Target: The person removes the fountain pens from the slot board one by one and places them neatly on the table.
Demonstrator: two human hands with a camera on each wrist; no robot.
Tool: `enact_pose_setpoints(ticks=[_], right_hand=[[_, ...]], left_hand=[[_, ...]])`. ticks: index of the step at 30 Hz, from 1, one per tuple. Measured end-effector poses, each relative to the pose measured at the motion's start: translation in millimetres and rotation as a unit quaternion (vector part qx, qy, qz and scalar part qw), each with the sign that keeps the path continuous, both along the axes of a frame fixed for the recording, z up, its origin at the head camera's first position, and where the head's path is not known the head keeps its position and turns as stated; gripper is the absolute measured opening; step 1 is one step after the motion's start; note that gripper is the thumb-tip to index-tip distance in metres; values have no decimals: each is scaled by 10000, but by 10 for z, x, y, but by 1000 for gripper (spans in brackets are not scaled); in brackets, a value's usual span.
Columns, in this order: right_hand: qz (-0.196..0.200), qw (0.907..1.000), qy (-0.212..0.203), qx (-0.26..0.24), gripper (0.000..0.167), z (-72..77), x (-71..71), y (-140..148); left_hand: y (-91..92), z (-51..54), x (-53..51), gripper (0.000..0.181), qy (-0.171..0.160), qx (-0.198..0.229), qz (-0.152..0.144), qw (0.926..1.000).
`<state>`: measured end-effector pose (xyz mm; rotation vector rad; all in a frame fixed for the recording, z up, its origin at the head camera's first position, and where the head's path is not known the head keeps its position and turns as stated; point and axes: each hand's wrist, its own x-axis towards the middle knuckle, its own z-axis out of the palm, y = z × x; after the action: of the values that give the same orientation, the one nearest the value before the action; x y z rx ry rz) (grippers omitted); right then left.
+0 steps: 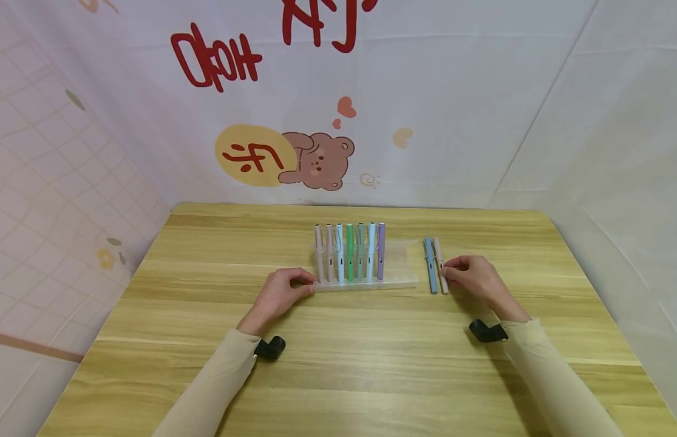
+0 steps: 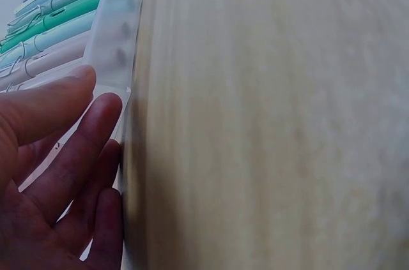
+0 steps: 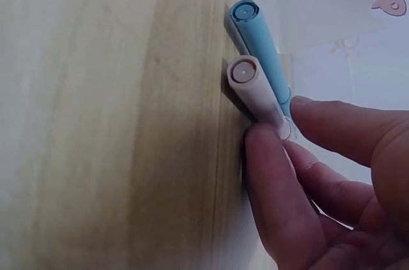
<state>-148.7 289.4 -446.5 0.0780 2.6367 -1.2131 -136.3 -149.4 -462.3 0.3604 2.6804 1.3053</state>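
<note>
A clear plastic pen holder (image 1: 401, 262) stands toward the back of the table with several pens upright in its left and middle part, among them a green pen (image 1: 350, 252) and a purple pen (image 1: 381, 250). My left hand (image 1: 280, 292) holds the holder's left end between thumb and fingers. Right of the holder, a blue pen (image 1: 431, 270) and a pale pink pen (image 1: 438, 255) lie side by side. The pink one is pinched by my right hand (image 1: 472, 279) between thumb and fingers. In the right wrist view the pink pen's end (image 3: 244, 72) points toward the camera.
The wooden table (image 1: 371, 364) runs back to a white cloth backdrop (image 1: 453, 91) with a printed bear (image 1: 322, 161) and red characters. Cloth also hangs at both sides. Black devices, such as the one at the right wrist (image 1: 487, 331), are worn on both wrists.
</note>
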Motion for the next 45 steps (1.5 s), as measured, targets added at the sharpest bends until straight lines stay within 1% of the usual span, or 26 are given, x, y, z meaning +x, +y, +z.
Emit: enact_pose_setpoints(ticks=[3, 9, 11, 16, 22, 26, 34, 39, 45], right_hand=[[9, 10000, 94, -13, 38, 20, 16, 1], [23, 9974, 624, 372, 38, 77, 61, -6], [-20, 9964, 751, 385, 39, 104, 80, -21], [-186, 9944, 1037, 52, 45, 177, 124, -130], [-171, 9880, 1419, -585, 43, 193, 160, -356], [-138, 9834, 1520, -979, 40, 176, 183, -505], [134, 9771, 1593, -1401, 33, 132, 181, -746], [339, 9777, 1482, -1449, 31, 104, 153, -885], [516, 9789, 1410, -1385, 32, 29, 109, -998]], left_hand=[[2, 3, 1, 13, -3, 11, 22, 10000], [8, 14, 11, 13, -12, 30, 64, 10000], [11, 16, 13, 13, -19, 42, 73, 10000], [15, 21, 8, 13, 12, 86, 63, 9999], [5, 26, 6, 13, -1, 90, 87, 9999], [3, 34, 8, 13, -1, 54, 100, 9999], [12, 34, 22, 13, 11, 69, 120, 9999], [13, 37, 24, 13, 40, 111, 114, 9999], [23, 36, 29, 13, -36, 124, 111, 9999]])
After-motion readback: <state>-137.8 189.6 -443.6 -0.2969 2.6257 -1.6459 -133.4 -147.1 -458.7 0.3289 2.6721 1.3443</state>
